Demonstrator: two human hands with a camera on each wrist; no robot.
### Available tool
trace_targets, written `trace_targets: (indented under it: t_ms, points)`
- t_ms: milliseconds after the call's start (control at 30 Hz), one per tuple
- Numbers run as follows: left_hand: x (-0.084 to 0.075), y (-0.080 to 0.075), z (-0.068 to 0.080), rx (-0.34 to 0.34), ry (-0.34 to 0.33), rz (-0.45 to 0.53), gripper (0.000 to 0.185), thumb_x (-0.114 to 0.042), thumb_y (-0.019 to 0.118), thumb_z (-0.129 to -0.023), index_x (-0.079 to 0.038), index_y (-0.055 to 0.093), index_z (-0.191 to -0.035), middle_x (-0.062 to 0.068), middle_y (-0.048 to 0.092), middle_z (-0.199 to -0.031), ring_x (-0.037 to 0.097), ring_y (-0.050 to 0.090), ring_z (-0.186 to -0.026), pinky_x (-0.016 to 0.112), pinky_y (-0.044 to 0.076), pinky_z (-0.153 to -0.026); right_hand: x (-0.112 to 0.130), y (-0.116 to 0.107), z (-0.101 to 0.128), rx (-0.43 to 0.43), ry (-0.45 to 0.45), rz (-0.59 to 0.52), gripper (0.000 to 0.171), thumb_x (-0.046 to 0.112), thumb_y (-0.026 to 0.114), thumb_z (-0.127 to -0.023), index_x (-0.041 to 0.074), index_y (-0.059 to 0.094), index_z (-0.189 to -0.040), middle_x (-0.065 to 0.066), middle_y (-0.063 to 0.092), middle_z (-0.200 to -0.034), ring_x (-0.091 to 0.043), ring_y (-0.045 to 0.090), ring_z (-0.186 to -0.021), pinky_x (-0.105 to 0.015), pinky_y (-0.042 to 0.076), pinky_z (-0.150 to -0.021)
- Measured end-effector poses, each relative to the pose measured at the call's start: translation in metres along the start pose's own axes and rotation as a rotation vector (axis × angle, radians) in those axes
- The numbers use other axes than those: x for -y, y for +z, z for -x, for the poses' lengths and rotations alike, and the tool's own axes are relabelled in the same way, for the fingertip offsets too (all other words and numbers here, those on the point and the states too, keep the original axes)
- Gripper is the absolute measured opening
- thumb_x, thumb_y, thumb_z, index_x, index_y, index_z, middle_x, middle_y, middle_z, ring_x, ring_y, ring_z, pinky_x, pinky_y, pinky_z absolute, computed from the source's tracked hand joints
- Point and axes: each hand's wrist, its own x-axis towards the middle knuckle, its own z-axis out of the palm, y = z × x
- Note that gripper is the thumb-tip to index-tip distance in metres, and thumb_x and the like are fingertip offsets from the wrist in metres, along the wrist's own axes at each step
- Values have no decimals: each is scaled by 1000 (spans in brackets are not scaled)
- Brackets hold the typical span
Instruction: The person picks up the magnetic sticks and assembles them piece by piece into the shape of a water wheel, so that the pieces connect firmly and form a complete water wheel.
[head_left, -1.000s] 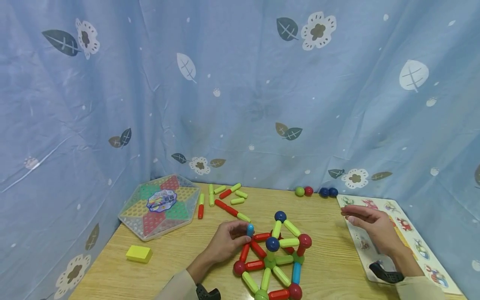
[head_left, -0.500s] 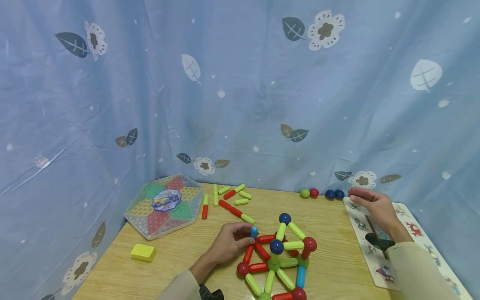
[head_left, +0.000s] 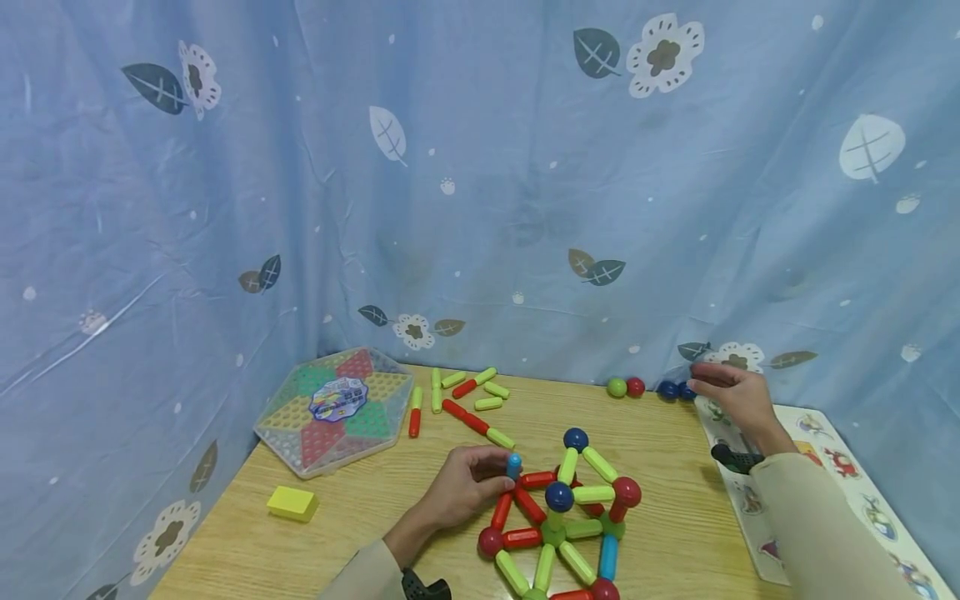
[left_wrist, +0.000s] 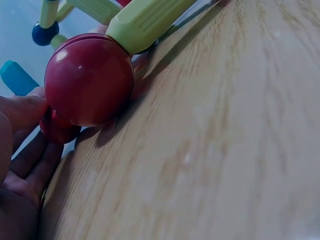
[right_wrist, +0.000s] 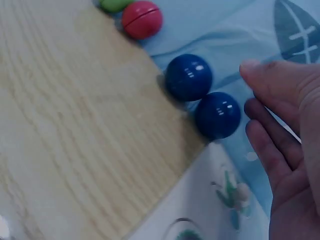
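Observation:
My left hand [head_left: 461,490] pinches a short blue magnetic stick [head_left: 513,465] that stands upright at the left corner of a structure of sticks and balls. Red and light-green sticks link red, green and dark blue balls there, and a second blue stick [head_left: 608,557] lies on its right side. In the left wrist view a red ball [left_wrist: 89,80] partly covers the thumb and what it grips. My right hand [head_left: 738,400] reaches to the back right, fingers relaxed and apart, beside two dark blue balls [right_wrist: 217,116]; its fingertips are right by the nearer one.
A green ball [head_left: 617,387] and a red ball [head_left: 635,387] sit at the table's back edge. Loose red and light-green sticks [head_left: 476,423] lie at the back left, near a hexagonal game board [head_left: 333,408]. A yellow block [head_left: 292,503] is left; a picture board [head_left: 817,467] lies right.
My right hand has moved back and left over the picture board to the dark blue balls. The left hand keeps its grip on the blue stick. The head view has shifted slightly.

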Motion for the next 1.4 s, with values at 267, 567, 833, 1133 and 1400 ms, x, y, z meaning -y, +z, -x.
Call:
trace_targets:
  t_ms: [267, 567, 833, 1133, 1400]
  points:
    - [-1, 0, 1, -6, -14, -3, 33, -8, 77, -103, -2, 75, -135, 16, 79, -126, 12, 77, -113, 21, 59, -98, 0, 16, 7, -61, -64, 302, 40, 31, 80, -102, 5, 78, -133, -21, 80, -124, 11, 64, -92, -18, 56, -76]
    - [-1, 1, 2, -16, -20, -18, 30, -9, 77, -103, -6, 77, -132, 12, 80, -125, 8, 77, -112, 19, 58, -98, 22, 20, 46, -126, -47, 78, 48, 36, 74, -106, 3, 72, -141, 10, 80, -115, 17, 65, -94, -9, 55, -80]
    - [-1, 1, 2, 3, -9, -13, 31, -7, 78, -102, -3, 77, -132, 13, 81, -125, 6, 76, -112, 19, 58, -100, 99, 46, 74, 1, -246, -200, 35, 8, 70, -107, -7, 69, -139, 23, 77, -119, 2, 74, -106, -13, 58, -90]
    - [1, 0, 4, 38, 48, -4, 33, -9, 79, -101, 0, 76, -132, 19, 80, -124, 9, 76, -113, 23, 59, -101, 172, 90, 88, 401, -406, -426, 29, -10, 66, -102, -11, 71, -131, 3, 78, -131, -14, 78, -112, -30, 65, -90]
    - [0, 2, 4, 40, 65, -29, 28, -13, 82, -100, -7, 80, -127, 10, 82, -120, 10, 77, -112, 26, 60, -100, 202, 119, 83, 692, -467, -281, 28, 0, 71, -104, 2, 76, -131, -19, 76, -132, -18, 79, -112, -34, 66, -92]
